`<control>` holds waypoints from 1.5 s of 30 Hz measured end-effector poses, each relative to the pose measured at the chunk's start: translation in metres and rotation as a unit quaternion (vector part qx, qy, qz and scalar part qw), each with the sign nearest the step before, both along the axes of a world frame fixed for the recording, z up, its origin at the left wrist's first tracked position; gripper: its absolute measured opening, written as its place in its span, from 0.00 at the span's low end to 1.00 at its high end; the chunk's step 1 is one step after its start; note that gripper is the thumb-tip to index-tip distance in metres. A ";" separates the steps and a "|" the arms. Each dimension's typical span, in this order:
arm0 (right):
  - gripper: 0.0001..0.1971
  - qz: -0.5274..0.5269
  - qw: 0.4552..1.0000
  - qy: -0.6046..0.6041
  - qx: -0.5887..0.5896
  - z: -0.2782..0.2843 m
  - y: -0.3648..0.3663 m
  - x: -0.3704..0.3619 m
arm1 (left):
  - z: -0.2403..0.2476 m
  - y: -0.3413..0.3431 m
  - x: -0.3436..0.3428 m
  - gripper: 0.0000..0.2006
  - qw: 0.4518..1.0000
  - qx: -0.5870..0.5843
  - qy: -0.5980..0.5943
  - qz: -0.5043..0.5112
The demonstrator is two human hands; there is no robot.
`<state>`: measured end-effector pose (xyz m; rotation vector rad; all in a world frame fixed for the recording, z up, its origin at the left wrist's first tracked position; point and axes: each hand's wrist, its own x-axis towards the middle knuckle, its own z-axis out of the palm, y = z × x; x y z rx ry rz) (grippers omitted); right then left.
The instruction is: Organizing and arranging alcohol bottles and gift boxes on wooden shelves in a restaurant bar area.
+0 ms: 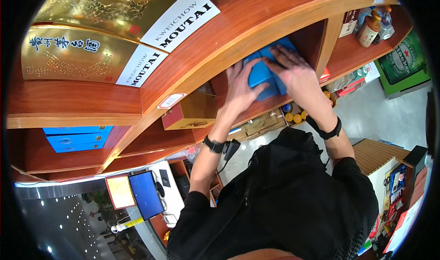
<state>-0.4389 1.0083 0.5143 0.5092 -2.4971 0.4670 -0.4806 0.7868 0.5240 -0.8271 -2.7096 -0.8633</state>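
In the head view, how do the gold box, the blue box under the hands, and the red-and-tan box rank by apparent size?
1. gold box, though it is nearest the camera
2. blue box, partly covered by the hands
3. red-and-tan box

The last two look close; unsure.

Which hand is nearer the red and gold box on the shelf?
Left. The left hand lies on the blue box, just right of the red and gold box; the right hand is farther right.

Blue box (pixel 265 73) in the shelf, gold boxes (pixel 68 53) above, blue screen (pixel 145 194) below.
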 end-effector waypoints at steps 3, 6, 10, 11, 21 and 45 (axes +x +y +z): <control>0.25 -0.040 0.999 0.028 0.018 -0.012 -0.006 -0.003 | -0.010 0.004 -0.006 0.38 1.000 0.001 0.008 -0.017; 0.29 -0.063 0.997 0.021 -0.030 -0.014 -0.021 0.003 | -0.027 0.003 -0.017 0.36 0.993 -0.004 0.115 -0.029; 0.36 -0.098 0.990 0.023 -0.103 -0.035 -0.050 0.020 | -0.041 0.001 -0.002 0.48 0.987 0.096 0.121 0.044; 0.38 -0.101 0.984 0.034 -0.143 -0.038 -0.059 0.025 | -0.045 0.003 0.000 0.53 0.973 0.194 0.084 0.098; 0.20 0.177 0.937 -0.212 -0.214 -0.153 -0.126 0.084 | -0.153 -0.176 0.154 0.17 0.966 0.211 0.087 0.121; 0.47 0.045 0.968 -0.248 -0.022 -0.211 -0.247 0.076 | -0.286 -0.420 0.013 0.18 0.827 0.463 -0.266 0.177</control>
